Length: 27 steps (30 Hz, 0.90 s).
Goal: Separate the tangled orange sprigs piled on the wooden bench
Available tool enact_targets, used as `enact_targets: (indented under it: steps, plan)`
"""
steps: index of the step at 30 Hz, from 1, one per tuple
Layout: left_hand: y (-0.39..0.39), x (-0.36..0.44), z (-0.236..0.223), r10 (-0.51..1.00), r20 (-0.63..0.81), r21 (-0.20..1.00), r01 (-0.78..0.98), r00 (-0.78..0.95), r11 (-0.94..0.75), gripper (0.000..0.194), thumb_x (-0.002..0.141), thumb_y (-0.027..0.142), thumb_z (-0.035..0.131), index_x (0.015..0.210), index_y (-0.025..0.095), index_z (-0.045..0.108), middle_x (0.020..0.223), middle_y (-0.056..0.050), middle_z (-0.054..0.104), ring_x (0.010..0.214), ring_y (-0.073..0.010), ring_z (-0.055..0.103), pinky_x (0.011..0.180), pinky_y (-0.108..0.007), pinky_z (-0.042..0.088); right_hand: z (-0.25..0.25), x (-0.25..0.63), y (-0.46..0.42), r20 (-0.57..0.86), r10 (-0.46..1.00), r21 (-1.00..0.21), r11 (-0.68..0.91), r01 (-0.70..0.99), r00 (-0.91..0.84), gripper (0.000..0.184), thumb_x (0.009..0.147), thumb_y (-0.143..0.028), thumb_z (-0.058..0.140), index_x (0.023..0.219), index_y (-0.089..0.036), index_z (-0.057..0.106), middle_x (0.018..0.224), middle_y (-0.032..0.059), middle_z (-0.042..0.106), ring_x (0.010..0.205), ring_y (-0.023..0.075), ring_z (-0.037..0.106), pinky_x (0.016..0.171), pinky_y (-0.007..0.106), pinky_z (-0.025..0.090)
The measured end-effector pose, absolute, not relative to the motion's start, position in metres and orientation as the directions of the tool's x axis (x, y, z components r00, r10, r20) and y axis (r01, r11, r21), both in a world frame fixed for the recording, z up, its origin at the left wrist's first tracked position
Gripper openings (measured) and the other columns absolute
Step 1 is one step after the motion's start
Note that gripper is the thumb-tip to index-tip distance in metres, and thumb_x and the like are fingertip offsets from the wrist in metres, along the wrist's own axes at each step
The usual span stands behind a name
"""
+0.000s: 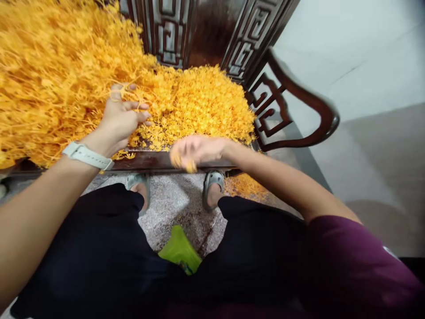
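A large heap of yellow plastic-looking sprigs [66,75] covers the left of a dark wooden bench, and a lower mound of small yellow flower-like pieces [212,99] lies to its right. My left hand [122,113], with a pale watch band at the wrist, is at the heap's edge. Its fingers are bent around a thin yellow sprig [128,91]. In front of the mound, over the bench edge, my right hand [197,150] is smeared by motion. Its fingers curl around small yellow pieces [190,165], whose exact shape is blurred.
The dark wooden bench [152,159] has a carved back [212,31] and a curved armrest [299,102] at the right. Below are a speckled floor, my feet in grey clogs [212,188], a green seat corner [181,248] and scattered yellow bits [247,185].
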<state>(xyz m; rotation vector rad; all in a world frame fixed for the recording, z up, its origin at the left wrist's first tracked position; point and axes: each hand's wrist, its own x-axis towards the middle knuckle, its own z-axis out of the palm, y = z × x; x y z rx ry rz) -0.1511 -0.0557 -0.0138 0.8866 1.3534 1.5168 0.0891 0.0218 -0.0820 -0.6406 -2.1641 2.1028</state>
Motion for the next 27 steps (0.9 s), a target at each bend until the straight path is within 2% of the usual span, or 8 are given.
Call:
enact_targets:
  steps: [2, 5, 9, 12, 15, 18, 21, 27]
  plan:
    - [-0.056, -0.148, -0.015, 0.918, -0.039, 0.993, -0.121, -0.394, -0.010, 0.069, 0.069, -0.018, 0.066, 0.121, 0.024, 0.046, 0.085, 0.001, 0.060, 0.079, -0.0160, 0.062, 0.057, -0.022, 0.056, -0.041, 0.106, 0.085, -0.067, 0.763, -0.975, 0.086, 0.203, -0.643, 0.026, 0.087, -0.035, 0.077, 0.096, -0.017, 0.062, 0.083, 0.0044, 0.066, 0.080, 0.0177, 0.064, 0.069, 0.031, 0.054]
    - [-0.058, -0.135, -0.015, 0.918, -0.035, 0.997, -0.077, -0.395, 0.005, 0.070, 0.065, -0.016, 0.065, 0.122, 0.022, 0.049, 0.084, -0.001, 0.061, 0.074, -0.0173, 0.062, 0.055, -0.026, 0.058, -0.022, 0.126, 0.116, 0.003, 0.972, -0.978, 0.053, 0.204, -0.237, 0.009, 0.101, -0.022, 0.046, 0.094, -0.019, 0.051, 0.088, 0.0075, 0.060, 0.083, 0.0174, 0.059, 0.071, 0.030, 0.050]
    - [-0.062, -0.119, -0.016, 0.952, -0.083, 0.995, -0.079, -0.293, 0.062, 0.072, 0.066, -0.013, 0.068, 0.127, 0.021, 0.049, 0.085, 0.000, 0.061, 0.070, -0.0160, 0.062, 0.058, -0.027, 0.059, -0.055, 0.135, 0.056, -0.244, 0.935, -0.969, -0.248, 0.017, -0.258, 0.016, 0.081, -0.015, 0.064, 0.090, -0.021, 0.051, 0.090, 0.0021, 0.060, 0.069, 0.0119, 0.050, 0.064, 0.028, 0.043]
    - [-0.064, -0.109, -0.020, 0.969, -0.083, 0.993, -0.101, -0.232, 0.061, 0.074, 0.067, -0.011, 0.069, 0.130, 0.021, 0.047, 0.086, 0.000, 0.061, 0.072, -0.0155, 0.063, 0.060, -0.028, 0.060, -0.076, 0.131, 0.009, -0.349, 0.861, -0.931, -0.365, 0.029, -0.370, 0.019, 0.073, -0.017, 0.072, 0.086, -0.019, 0.059, 0.079, 0.0012, 0.060, 0.061, 0.0111, 0.049, 0.058, 0.027, 0.038]
    - [-0.064, -0.095, -0.022, 0.973, -0.130, 0.979, -0.182, -0.190, 0.095, 0.072, 0.069, -0.011, 0.069, 0.130, 0.021, 0.047, 0.088, -0.001, 0.063, 0.071, -0.0138, 0.064, 0.064, -0.028, 0.061, -0.072, 0.126, -0.008, -0.371, 0.824, -0.917, -0.398, 0.029, -0.428, 0.019, 0.073, -0.022, 0.077, 0.085, -0.018, 0.063, 0.077, 0.0013, 0.061, 0.060, 0.0111, 0.050, 0.057, 0.027, 0.038]
    - [-0.065, -0.079, -0.019, 0.978, -0.154, 0.948, -0.301, -0.138, 0.107, 0.068, 0.074, -0.011, 0.070, 0.129, 0.020, 0.046, 0.090, -0.002, 0.066, 0.076, -0.0135, 0.067, 0.073, -0.028, 0.062, -0.052, 0.122, -0.013, -0.351, 0.787, -0.911, -0.413, -0.010, -0.506, 0.027, 0.082, -0.043, 0.080, 0.090, -0.020, 0.067, 0.085, 0.0040, 0.065, 0.066, 0.0128, 0.055, 0.057, 0.028, 0.041]
    - [-0.065, -0.065, -0.013, 0.990, -0.099, 0.923, -0.382, -0.104, 0.052, 0.067, 0.077, -0.011, 0.069, 0.131, 0.021, 0.044, 0.091, -0.002, 0.068, 0.081, -0.0130, 0.069, 0.081, -0.028, 0.062, -0.036, 0.121, -0.020, -0.258, 0.776, -0.942, -0.334, -0.029, -0.575, 0.042, 0.085, -0.062, 0.076, 0.093, -0.021, 0.070, 0.091, 0.0051, 0.065, 0.072, 0.0141, 0.058, 0.060, 0.028, 0.044]
    - [-0.062, -0.061, -0.007, 0.997, -0.014, 0.950, -0.313, -0.080, -0.012, 0.066, 0.077, -0.002, 0.077, 0.129, 0.022, 0.044, 0.089, 0.000, 0.069, 0.082, -0.0136, 0.070, 0.077, -0.026, 0.059, -0.031, 0.124, -0.025, 0.062, 0.833, -0.998, 0.064, -0.016, -0.550, 0.044, 0.081, -0.062, 0.081, 0.074, -0.022, 0.063, 0.067, -0.0020, 0.054, 0.064, 0.0116, 0.047, 0.062, 0.028, 0.040]
